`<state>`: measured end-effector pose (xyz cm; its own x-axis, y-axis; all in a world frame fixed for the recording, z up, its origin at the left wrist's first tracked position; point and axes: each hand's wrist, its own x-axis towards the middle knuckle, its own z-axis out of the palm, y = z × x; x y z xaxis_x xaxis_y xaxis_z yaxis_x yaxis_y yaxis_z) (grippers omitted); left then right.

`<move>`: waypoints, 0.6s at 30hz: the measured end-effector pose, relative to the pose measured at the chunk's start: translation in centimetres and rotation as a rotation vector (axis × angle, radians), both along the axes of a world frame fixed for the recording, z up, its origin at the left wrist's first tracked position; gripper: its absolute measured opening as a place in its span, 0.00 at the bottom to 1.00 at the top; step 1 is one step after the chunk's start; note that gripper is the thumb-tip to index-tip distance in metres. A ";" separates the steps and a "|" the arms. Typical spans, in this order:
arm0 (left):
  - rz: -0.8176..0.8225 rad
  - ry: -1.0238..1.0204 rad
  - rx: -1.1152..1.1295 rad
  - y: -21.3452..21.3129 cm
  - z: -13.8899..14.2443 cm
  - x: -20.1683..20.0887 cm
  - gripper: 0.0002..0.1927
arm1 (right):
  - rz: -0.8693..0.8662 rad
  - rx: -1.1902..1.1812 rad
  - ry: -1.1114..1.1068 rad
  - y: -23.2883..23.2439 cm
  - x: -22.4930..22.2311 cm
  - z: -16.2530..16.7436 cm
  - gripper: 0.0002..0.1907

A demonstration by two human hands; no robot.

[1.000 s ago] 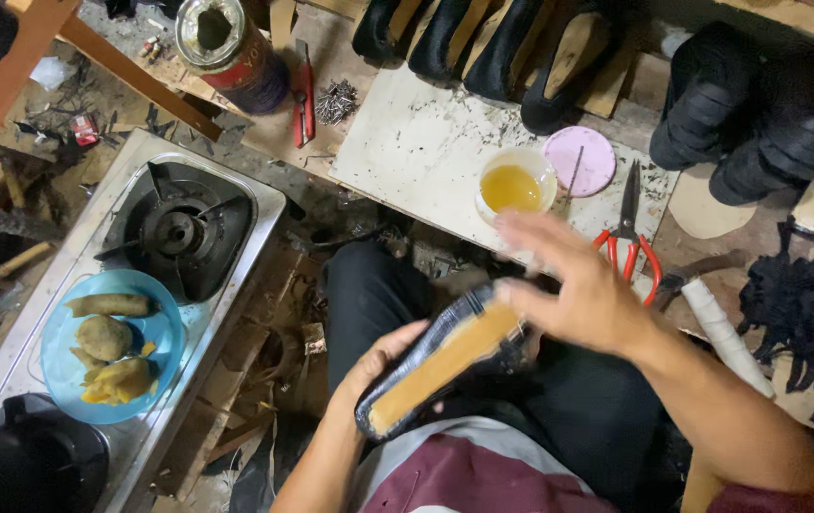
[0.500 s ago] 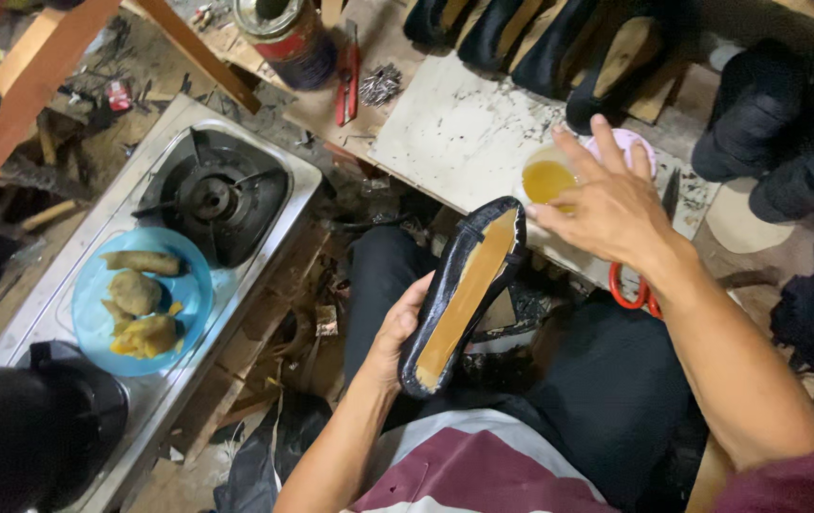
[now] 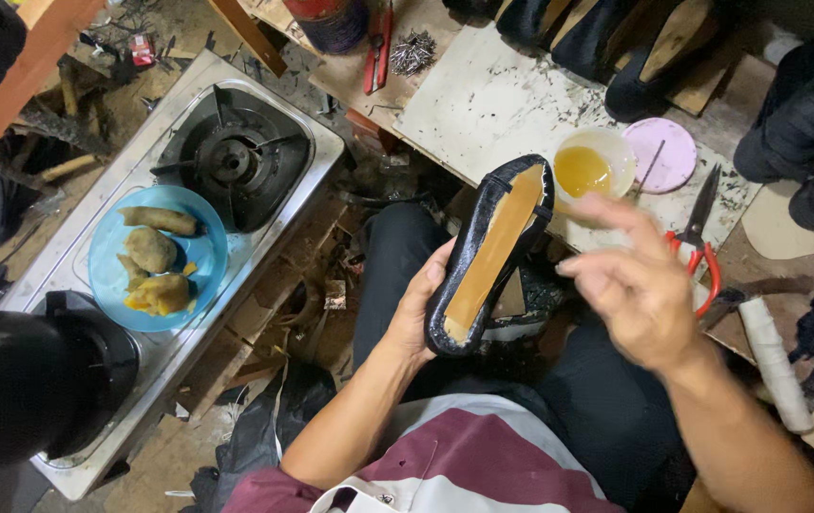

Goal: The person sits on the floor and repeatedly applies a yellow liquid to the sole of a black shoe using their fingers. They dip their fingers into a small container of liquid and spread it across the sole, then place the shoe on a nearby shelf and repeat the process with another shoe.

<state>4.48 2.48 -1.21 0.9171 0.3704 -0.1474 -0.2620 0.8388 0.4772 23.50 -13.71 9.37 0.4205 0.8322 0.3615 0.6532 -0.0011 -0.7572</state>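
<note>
We see the motion-blurred right hand [image 3: 637, 290]; the red-lidded round can [image 3: 333, 19] at twelve o'clock is cropped by the edge.

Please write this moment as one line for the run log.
left hand: holds black shoe, sole side up | right hand: free, beside shoe | cup of yellow liquid on board

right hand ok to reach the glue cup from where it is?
Probably yes. The right hand hovers empty just below the cup of yellow glue, with nothing between them; the shoe in the left hand sits off to the side.
</note>
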 end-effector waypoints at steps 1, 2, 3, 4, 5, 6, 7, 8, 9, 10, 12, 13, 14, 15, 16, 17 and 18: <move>-0.003 0.000 -0.012 -0.1 0.1 0.1 0.44 | 0.117 0.100 -0.067 0.1 -1.3 0.2 0.13; -0.007 0.001 -0.025 -0.2 0.1 0.1 0.44 | 0.148 0.117 -0.112 0.3 -2.5 0.3 0.15; 0.004 0.012 -0.016 -0.3 0.2 0.1 0.43 | 0.179 0.134 -0.157 0.4 -3.7 0.3 0.16; 0.014 0.023 -0.006 -0.4 0.3 0.2 0.43 | 0.208 0.152 -0.202 0.4 -4.6 0.4 0.18; 0.024 0.033 0.004 -0.5 0.4 0.2 0.43 | 0.240 0.164 -0.241 0.5 -5.5 0.4 0.20; 0.018 0.044 0.019 -0.5 0.5 0.3 0.42 | 0.271 0.177 -0.281 0.6 -6.2 0.2 0.21; 0.013 0.054 0.035 -0.6 0.6 0.4 0.42 | 0.303 0.189 -0.322 0.7 -6.7 0.1 0.23; 0.008 0.065 0.049 -0.7 0.8 0.4 0.42 | 0.313 0.172 -0.362 0.8 -7.0 0.0 0.22; 0.008 0.086 0.068 -0.7 1.0 0.4 0.42 | 0.324 0.155 -0.403 1.0 -7.2 -0.1 0.21; 0.007 0.106 0.089 -0.7 1.1 0.4 0.41 | 0.334 0.139 -0.445 1.1 -7.2 -0.2 0.21; -0.001 0.120 0.110 -0.9 1.5 0.4 0.40 | 0.298 0.130 -0.418 1.4 -7.0 -0.5 0.20; -0.008 0.113 0.112 -0.9 1.7 0.3 0.39 | 0.280 0.125 -0.405 1.5 -6.9 -0.5 0.20; -0.014 0.106 0.115 -0.9 1.9 0.2 0.39 | 0.305 0.112 -0.405 1.5 -6.8 -0.5 0.20; -0.021 0.104 0.115 -0.9 2.0 0.1 0.39 | 0.330 0.097 -0.405 1.4 -6.7 -0.4 0.20; -0.029 0.101 0.115 -0.9 2.1 0.0 0.38 | 0.355 0.082 -0.404 1.3 -6.6 -0.4 0.19; -0.037 0.098 0.114 -0.9 2.2 -0.1 0.38 | 0.396 0.104 -0.401 1.2 -6.4 -0.3 0.18; -0.038 0.085 0.105 -0.9 2.2 -0.1 0.38 | 0.438 0.126 -0.398 1.1 -6.2 -0.2 0.17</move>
